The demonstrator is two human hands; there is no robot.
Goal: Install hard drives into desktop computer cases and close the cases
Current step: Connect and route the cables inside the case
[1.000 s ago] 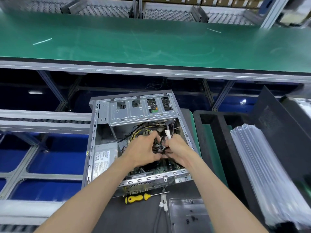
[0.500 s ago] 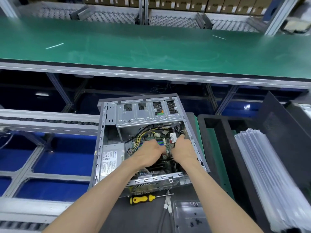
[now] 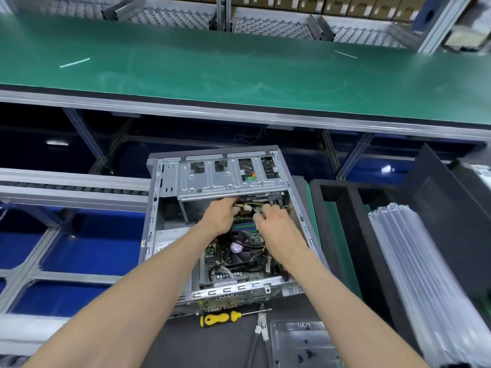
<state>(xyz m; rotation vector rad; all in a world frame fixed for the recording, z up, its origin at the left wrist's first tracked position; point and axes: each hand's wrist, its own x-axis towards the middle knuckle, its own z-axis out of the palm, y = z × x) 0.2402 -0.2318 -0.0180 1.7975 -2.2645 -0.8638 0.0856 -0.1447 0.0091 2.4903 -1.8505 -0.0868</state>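
Both hands work inside the open case (image 3: 159, 208) under the drive cage (image 3: 225, 179). Left hand (image 3: 220, 216) and right hand (image 3: 276, 224) have fingers among the cables (image 3: 248, 207); grip indeterminate.

Bright, even overhead light; your forearms and the open case (image 3: 225, 229) show only soft shadows. Pale sheen streaks the green belt (image 3: 239, 67) toward 12 o'clock. Under it, dark, with small glare spots at 9 and 3 o'clock. Wide-angle bend: the belt's rail bows and uprights lean outward. Motion blur smears the shelving at 12 and the plastic sleeves (image 3: 425, 274) at 4 o'clock. Centre reasonably sharp.
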